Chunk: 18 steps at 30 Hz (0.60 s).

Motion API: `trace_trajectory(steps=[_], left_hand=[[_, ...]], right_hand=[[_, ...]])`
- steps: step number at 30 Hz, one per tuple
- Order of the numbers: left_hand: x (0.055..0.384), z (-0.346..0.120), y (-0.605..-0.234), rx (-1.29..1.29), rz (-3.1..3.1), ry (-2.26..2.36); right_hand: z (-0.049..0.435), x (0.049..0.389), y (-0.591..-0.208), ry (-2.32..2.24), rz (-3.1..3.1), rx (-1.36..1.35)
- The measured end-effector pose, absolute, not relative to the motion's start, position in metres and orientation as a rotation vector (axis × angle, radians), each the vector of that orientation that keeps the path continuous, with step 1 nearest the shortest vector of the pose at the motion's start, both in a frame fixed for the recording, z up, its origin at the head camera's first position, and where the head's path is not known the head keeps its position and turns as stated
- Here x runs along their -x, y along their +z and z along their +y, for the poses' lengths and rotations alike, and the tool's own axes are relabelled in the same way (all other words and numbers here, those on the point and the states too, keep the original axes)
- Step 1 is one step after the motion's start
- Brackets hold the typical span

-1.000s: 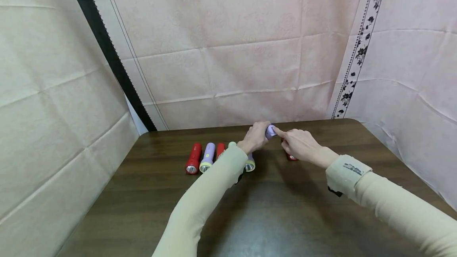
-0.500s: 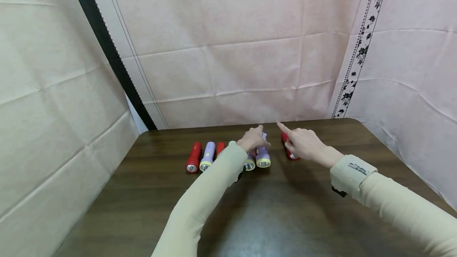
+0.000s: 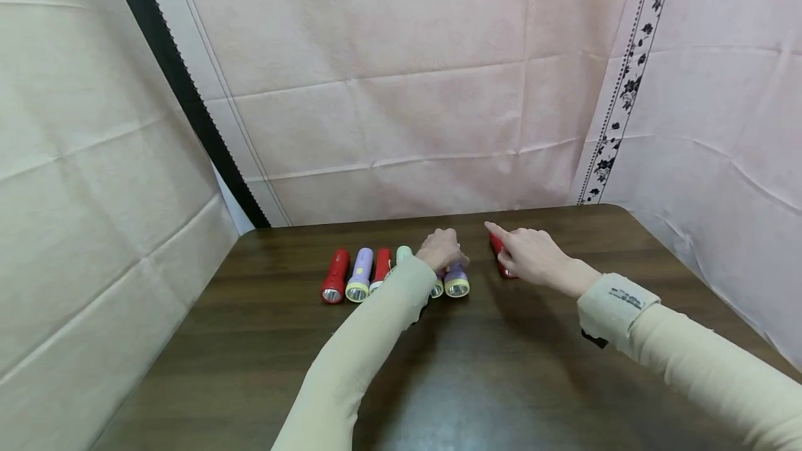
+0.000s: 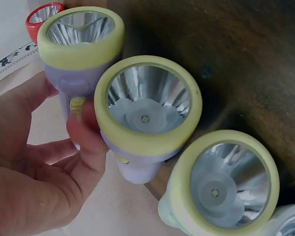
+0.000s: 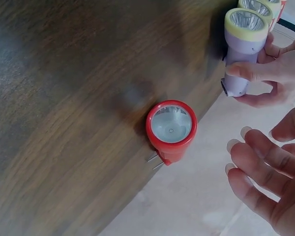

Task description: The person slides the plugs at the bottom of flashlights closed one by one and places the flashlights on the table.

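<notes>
My left hand (image 3: 441, 249) grips a lavender flashlight (image 4: 83, 54) with a pale yellow rim, thumb and fingers around its body. It stands at the right end of a row, lens toward me. Beside it are another lavender flashlight (image 4: 147, 103) and a pale green flashlight (image 4: 221, 182). In the right wrist view, a small dark flap sticks out at the held flashlight's tail. My right hand (image 3: 529, 250) holds nothing, index finger extended, above a separate red flashlight (image 5: 171, 123). Two thin metal prongs show at that red flashlight's side.
At the row's left end lie a red flashlight (image 3: 335, 275), a lavender flashlight (image 3: 361, 273) and a second red flashlight (image 3: 382, 266); my left sleeve covers part of the row. The brown wooden table (image 3: 501, 367) ends at pale cloth walls (image 3: 438, 103).
The lavender flashlight in my left hand went from raised, with my right index finger touching its tail, down to the row's end. My right hand has parted from it.
</notes>
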<state>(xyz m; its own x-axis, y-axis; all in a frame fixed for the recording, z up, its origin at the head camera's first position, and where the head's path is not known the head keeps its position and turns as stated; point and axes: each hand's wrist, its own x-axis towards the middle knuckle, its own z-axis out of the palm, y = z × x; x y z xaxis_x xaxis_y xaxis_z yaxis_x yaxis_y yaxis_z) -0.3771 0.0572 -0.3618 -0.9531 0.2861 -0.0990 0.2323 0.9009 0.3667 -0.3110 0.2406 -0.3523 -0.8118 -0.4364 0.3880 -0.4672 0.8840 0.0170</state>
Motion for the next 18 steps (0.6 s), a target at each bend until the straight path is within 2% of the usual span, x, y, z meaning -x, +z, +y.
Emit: trace_trajectory(steps=[9, 18], left_hand=[[0.376, 0.069, -0.361, -0.400, 3.075, 0.304], [0.381, 0.084, -0.379, -0.440, 3.207, -0.029]], right_hand=[[0.245, 0.311, -0.352, 0.156, -2.678, -0.672], [0.247, 0.310, -0.354, 0.169, -2.661, -0.658]])
